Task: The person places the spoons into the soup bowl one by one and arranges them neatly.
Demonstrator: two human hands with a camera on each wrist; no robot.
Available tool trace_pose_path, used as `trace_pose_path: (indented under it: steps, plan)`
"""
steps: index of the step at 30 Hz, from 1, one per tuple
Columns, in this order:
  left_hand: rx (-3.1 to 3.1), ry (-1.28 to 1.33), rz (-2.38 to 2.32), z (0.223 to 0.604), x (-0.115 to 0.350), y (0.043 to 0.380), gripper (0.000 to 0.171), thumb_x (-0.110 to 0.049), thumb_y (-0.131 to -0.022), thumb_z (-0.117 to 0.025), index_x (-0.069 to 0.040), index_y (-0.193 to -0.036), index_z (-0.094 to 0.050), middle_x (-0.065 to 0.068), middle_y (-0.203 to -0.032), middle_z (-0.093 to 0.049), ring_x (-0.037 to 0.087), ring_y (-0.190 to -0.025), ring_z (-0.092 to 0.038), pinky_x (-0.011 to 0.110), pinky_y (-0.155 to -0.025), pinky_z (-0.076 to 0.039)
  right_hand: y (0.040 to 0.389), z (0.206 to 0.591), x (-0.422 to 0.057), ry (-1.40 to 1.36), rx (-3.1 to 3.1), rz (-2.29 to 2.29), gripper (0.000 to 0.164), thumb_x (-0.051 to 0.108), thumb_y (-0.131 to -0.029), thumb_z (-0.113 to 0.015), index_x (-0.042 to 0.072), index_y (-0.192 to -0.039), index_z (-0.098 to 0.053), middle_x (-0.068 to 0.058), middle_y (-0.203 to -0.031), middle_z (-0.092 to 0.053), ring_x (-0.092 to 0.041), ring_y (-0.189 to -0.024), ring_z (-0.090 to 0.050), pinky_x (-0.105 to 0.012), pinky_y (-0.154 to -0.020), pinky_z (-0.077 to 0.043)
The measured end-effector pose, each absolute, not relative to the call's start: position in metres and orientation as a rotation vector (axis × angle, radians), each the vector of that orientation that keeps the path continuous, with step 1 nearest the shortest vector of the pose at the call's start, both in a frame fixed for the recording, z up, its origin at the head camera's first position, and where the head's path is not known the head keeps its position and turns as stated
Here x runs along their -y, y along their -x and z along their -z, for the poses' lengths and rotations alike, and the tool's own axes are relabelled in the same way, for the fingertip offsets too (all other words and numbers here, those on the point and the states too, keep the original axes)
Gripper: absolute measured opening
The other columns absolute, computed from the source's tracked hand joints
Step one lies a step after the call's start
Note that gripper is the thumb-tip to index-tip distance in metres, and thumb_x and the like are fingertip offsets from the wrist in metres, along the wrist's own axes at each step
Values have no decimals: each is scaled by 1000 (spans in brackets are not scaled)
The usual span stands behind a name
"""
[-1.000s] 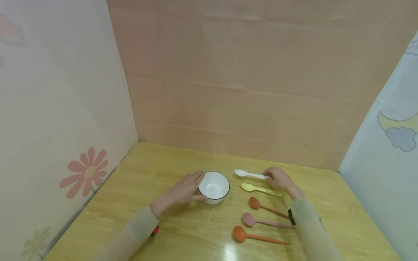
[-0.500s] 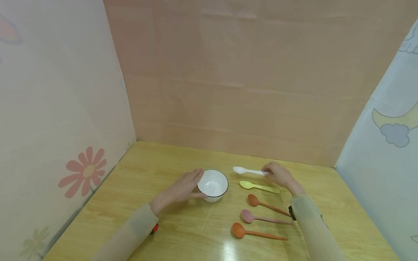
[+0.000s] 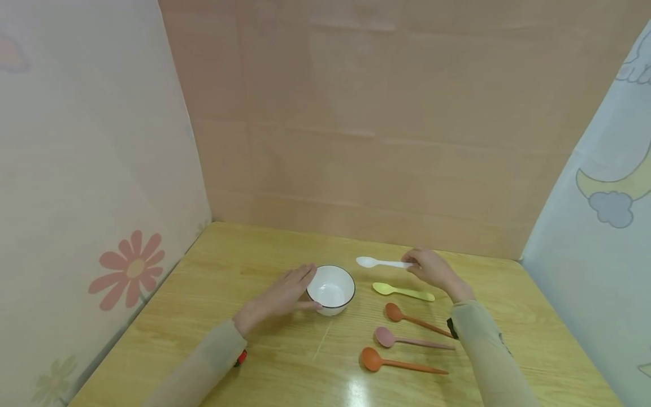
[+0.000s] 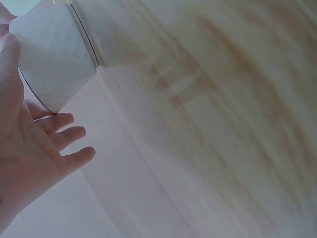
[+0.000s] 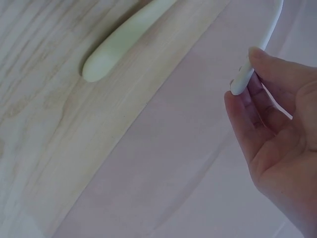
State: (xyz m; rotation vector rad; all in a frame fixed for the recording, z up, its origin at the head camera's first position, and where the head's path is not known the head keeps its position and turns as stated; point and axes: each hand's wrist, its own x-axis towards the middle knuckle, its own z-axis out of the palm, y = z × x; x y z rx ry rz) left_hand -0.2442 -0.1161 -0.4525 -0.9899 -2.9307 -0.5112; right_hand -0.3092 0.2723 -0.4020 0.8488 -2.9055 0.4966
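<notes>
A white bowl (image 3: 331,285) with a dark rim stands upright on the wooden table (image 3: 244,249). My left hand (image 3: 282,291) rests against its left side, fairly straight fingers along the far rim and thumb across the near wall. In the left wrist view, the thumb lies on the bowl's wall (image 4: 57,52) and several fingers extend past the rim, relaxed. Beyond the bowl to the right, my right hand (image 3: 432,268) pinches the handle end of a white spoon (image 3: 367,262) between thumb and fingertips. The spoon's bowl points left, and the right wrist view shows the handle (image 5: 271,27) raised from the table.
Below the white spoon lies a yellow spoon (image 3: 402,291). Nearer me, in a column, are an orange-brown spoon (image 3: 394,312), a pink spoon (image 3: 385,337) and an orange spoon (image 3: 372,359). A tan backdrop (image 3: 356,141) rises behind the table, with patterned cloth walls at both sides.
The right hand has lifted the white spoon and shifted it slightly left and away from the yellow spoon. The left hand stays at the bowl.
</notes>
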Motion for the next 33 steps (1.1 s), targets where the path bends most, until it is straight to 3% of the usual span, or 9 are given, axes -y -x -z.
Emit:
trace_pose_path:
  steps: [33]
  plan:
    - [2923,987,548,452,116,244,93,-54,-93,-62,4,-155,-25,24,-160,-29,42,-149,-30,60,-119,-29,300,383,-243,-984,2780,-286,13,2,-85,-73,4,-98,-72,-7,-95,-67,-24,-86,-68,-41,-76,-58]
